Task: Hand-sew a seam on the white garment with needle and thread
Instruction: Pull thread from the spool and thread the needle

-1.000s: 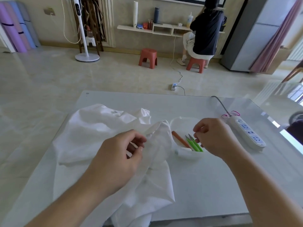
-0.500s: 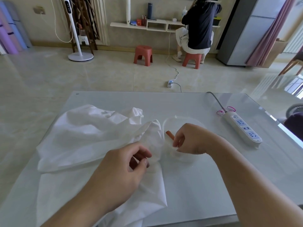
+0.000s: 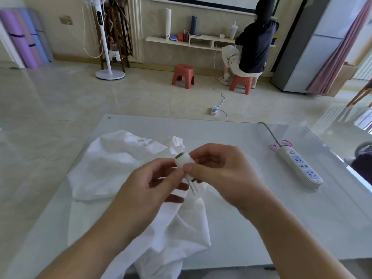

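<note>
Now both hands, left point(image 3: 150, 183) and right point(image 3: 219, 170), pinch a newly lifted thread spool point(image 3: 184, 161) above the white garment point(image 3: 112, 164); threading seems next.

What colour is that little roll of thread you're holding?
White, with dark green end rims: the thread spool shows best in the head view, held up between both hands.

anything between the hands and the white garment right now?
Yes. Both hands are raised above the white garment around a small white spool: the right hand pinches it, the left hand meets it. Neither grips the cloth.
</note>
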Motion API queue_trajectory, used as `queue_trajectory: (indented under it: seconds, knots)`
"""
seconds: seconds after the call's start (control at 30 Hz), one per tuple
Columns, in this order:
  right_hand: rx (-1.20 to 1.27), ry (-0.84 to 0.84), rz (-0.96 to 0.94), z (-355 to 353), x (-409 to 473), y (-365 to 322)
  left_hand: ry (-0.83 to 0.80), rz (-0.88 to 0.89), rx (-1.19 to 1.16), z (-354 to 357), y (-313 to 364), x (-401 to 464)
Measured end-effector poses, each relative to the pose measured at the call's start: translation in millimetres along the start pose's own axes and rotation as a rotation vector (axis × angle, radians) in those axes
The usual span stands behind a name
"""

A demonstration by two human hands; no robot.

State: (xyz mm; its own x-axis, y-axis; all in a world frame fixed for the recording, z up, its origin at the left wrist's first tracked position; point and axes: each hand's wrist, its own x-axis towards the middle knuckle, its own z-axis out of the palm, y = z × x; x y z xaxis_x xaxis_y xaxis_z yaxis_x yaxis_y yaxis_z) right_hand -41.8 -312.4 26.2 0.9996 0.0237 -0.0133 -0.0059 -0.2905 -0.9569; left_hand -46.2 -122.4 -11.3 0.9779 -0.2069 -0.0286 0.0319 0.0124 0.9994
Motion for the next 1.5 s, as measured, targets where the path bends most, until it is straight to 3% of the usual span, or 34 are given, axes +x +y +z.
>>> queue_trajectory:
  seconds: [0.2, 0.37, 0.53, 0.83, 1.03, 1.2, 1.5]
  knots:
    - [-0.077, 0.128, -0.096, 37.9, -12.0, -4.4, -0.032, -0.012, -0.181, -22.7, 9.0, -8.1]
    - [-0.114, 0.029, -0.193, 41.0, -20.0, -2.4, 0.003, -0.057, -0.296, -32.2, 13.6, -9.2]
    - [-0.087, 0.044, -0.181, 37.2, -25.8, 5.6, 0.101, -0.176, -0.461, -39.1, 14.8, -5.8]
    - [-0.156, 0.121, -0.262, 45.8, -21.3, 4.4, 0.168, -0.331, -0.493, -39.3, 4.7, -4.2]
    - [-0.172, 0.152, -0.215, 41.1, -17.2, 5.7, 0.071, -0.351, -0.381, -35.9, 5.2, -7.6]
    - [0.051, 0.059, -0.047, 31.3, -15.7, 3.1, -0.103, -0.324, -0.225, -35.0, 8.0, -12.9]
    - [0.273, -0.063, 0.039, 20.4, -14.2, 11.2, -0.098, -0.266, -0.194, -33.0, 4.9, -15.3]
